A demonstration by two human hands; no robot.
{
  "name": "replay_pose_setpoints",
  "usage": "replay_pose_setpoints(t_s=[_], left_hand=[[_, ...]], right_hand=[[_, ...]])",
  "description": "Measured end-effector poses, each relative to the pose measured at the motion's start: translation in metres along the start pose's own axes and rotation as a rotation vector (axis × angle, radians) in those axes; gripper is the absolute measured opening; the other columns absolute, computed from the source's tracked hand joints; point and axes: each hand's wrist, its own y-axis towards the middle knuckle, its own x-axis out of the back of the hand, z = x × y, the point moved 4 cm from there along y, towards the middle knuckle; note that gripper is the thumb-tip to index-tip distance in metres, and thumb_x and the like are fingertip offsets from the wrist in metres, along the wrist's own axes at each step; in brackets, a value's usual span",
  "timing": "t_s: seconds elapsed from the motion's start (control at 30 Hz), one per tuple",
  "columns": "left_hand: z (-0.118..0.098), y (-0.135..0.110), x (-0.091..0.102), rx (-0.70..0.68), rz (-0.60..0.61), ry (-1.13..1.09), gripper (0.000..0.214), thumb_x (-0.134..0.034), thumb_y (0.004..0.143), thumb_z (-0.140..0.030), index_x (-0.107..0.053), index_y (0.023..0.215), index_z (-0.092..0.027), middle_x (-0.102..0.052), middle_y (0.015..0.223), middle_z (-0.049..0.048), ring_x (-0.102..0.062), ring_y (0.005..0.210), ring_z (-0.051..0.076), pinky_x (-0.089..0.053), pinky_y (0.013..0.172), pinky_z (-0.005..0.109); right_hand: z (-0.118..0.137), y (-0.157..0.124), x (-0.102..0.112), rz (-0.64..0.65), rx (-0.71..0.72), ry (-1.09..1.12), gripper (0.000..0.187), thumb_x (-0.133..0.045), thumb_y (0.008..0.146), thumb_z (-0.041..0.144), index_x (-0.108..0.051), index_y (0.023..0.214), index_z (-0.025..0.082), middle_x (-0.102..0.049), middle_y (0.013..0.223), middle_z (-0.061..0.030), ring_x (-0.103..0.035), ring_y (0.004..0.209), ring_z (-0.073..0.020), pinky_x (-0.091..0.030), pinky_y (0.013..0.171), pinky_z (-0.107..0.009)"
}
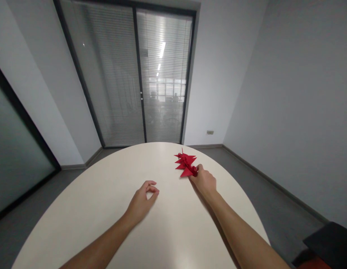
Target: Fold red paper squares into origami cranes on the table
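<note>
Toward the far right of the round table lies a red folded ornament (186, 163) with several sharp, pointed tips; it looks like folded paper, but I cannot make out its exact kind. My right hand (203, 181) reaches in from the right and pinches the ornament's near end between thumb and fingers. Over the middle of the tabletop, left of the ornament and apart from it, is my left hand (143, 198). Its fingers curl round so that thumb and fingertips meet in a loose ring, and nothing shows between them.
The cream-coloured round table (86, 213) fills the lower view, its curved edge bounding the surface. At the lower right stands a dark object (332, 243), perhaps a chair, close to the table. Beyond are a glass door with blinds (165, 82) and grey walls.
</note>
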Motion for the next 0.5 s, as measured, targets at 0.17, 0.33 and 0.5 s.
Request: replay_pose_setpoints(t_s=[0.17,0.33,0.5], left_hand=[[0.001,0.001,0.000,-0.009,-0.007,0.024,0.029,-0.059,0.083,-0.035,-0.056,0.107,-0.020,-0.073,0.090,0.0051,-0.070,0.090,0.022,-0.050,0.090,0.039],[0.007,0.002,-0.002,-0.079,-0.041,0.156,0.027,-0.056,0.086,-0.032,-0.060,0.109,-0.018,-0.071,0.111,0.0112,-0.067,0.106,0.024,-0.049,0.100,0.044],[0.002,-0.001,-0.004,-0.265,-0.085,0.442,0.039,-0.054,0.089,-0.027,-0.060,0.125,-0.018,-0.061,0.136,0.0128,-0.055,0.129,0.028,-0.041,0.113,0.050]], right_hand=[[0.000,-0.008,0.008,0.006,0.007,0.016,0.038,-0.061,0.085,0.044,-0.046,0.110,0.019,-0.071,0.091,-0.0120,-0.070,0.082,-0.0311,-0.041,0.061,-0.032],[0.010,-0.021,0.030,-0.058,0.075,0.007,0.029,-0.052,0.087,0.019,-0.045,0.114,0.014,-0.070,0.090,-0.0133,-0.068,0.078,-0.0289,-0.040,0.061,-0.033],[0.050,-0.047,0.036,-0.192,0.503,0.241,0.027,-0.047,0.093,0.026,-0.050,0.118,0.015,-0.068,0.107,-0.0134,-0.064,0.098,-0.0267,-0.048,0.084,-0.037]])
